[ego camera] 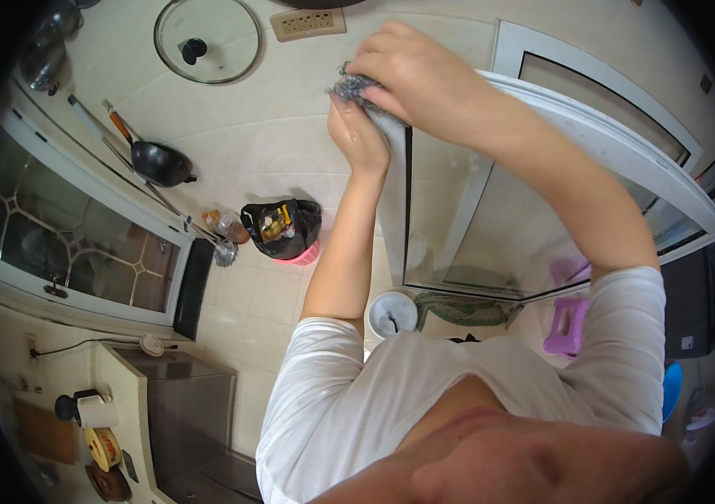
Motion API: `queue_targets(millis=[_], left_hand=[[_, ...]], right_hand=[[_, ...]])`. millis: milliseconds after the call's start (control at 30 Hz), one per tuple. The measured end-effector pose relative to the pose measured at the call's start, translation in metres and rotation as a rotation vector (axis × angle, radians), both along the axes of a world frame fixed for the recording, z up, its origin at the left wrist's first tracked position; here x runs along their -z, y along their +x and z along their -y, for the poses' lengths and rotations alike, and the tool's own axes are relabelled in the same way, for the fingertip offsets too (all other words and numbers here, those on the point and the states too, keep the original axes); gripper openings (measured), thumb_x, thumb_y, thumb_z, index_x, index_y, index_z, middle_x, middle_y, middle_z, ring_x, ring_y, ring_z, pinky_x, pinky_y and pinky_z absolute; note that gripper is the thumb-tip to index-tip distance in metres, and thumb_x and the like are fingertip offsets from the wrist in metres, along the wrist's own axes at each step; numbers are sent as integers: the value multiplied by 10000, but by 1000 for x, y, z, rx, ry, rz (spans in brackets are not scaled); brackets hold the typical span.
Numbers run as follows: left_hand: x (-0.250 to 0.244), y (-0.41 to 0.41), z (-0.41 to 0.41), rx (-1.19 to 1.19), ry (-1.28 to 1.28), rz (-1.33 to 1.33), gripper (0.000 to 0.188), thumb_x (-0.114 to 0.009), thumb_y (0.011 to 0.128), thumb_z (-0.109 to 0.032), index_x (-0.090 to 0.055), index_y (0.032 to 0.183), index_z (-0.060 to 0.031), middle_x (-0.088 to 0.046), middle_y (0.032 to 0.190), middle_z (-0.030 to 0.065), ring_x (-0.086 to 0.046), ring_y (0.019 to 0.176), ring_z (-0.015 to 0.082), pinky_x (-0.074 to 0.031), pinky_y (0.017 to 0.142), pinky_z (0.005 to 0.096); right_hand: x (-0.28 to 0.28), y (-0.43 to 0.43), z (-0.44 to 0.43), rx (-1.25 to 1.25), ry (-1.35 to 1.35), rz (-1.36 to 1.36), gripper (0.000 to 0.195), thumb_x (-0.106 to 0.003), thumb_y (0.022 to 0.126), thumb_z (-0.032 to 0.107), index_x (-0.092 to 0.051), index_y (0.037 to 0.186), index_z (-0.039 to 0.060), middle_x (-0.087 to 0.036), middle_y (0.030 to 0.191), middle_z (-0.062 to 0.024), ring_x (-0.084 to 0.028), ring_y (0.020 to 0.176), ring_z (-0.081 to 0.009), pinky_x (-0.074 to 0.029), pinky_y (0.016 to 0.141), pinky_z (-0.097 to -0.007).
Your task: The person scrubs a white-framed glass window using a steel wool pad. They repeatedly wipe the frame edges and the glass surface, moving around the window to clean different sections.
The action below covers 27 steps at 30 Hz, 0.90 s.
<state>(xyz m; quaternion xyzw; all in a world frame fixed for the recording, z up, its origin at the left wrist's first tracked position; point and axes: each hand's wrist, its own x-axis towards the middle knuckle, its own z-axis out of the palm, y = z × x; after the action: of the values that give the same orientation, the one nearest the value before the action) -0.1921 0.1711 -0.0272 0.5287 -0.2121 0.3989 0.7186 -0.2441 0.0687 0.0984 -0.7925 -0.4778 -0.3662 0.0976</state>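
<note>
Raised in front of me, my right hand [417, 79] is closed around a grey metal scouring pad [355, 85] at the upper corner of a white-framed glass door [397, 208]. Just below and to the left, my left hand [357, 135] is raised against the same corner, its fingertips touching the underside of the pad. How the left hand's other fingers lie is partly hidden by the frame and pad. The door's glass pane spreads below my right forearm, and the tiled wall lies behind both hands.
A white bucket [393, 314] stands on the floor near me, with a purple stool [567, 327] to the right. A pink bin with a black bag [288, 233], plastic bottles [228, 225] and a hanging wok [161, 164] are left. A counter [137, 378] stands lower left.
</note>
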Motion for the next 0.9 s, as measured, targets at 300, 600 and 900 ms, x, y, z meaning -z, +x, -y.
queue_targets(millis=[300,600,900], left_hand=[[-7,17,9,-148,51,-83,538,-265,1021,-378,-585,1035,54,-642,902,156,-595,833,240,-456,776,346],[0,31,13,-159,42,-2,558,-258,1020,-430,-569,954,29,-625,887,122,-579,815,213,-456,735,338],[-10,20,11,-361,244,-56,576,-270,1018,-455,-528,812,17,-524,671,131,-469,625,239,-400,609,372]], right_hand=[[23,-14,57,278,34,152,314,-699,675,-8,-622,980,-9,-611,958,-100,-554,946,-285,-474,787,-380],[36,37,0,76,111,181,314,-659,683,43,-623,993,12,-612,948,-81,-557,928,-268,-475,768,-366],[47,2,56,391,116,373,341,-707,699,115,-644,1034,106,-622,955,24,-562,923,-182,-396,750,-339]])
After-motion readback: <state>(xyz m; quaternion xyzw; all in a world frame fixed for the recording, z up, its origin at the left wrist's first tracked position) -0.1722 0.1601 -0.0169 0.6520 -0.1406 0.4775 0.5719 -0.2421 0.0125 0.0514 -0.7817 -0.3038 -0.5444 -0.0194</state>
